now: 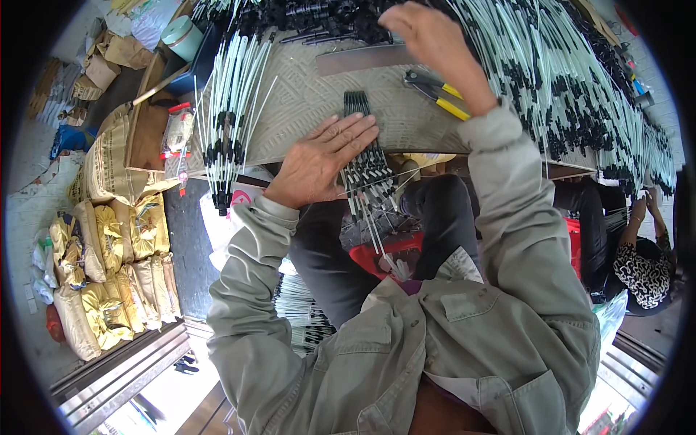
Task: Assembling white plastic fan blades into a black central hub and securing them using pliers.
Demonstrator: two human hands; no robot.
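Note:
My left hand [319,156] lies flat with fingers stretched over a row of thin black-and-white rods [370,170] at the table's near edge. The rods' black ends rest side by side on the table, and their pale ends hang over the edge toward my lap. My right hand [428,36] reaches to the far side, beside a heap of black parts [333,22]. Its fingers are loosely curved and apart, with nothing visible in them. Below it are a flat metal strip [362,59] and pliers [438,94] with yellow-and-black handles.
Rods like these form a bundle [232,109] at left and a large pile [558,87] at right. A red container [377,254] sits between my legs. Several stuffed sacks [116,268] stand at left. Another person [641,268] sits at far right.

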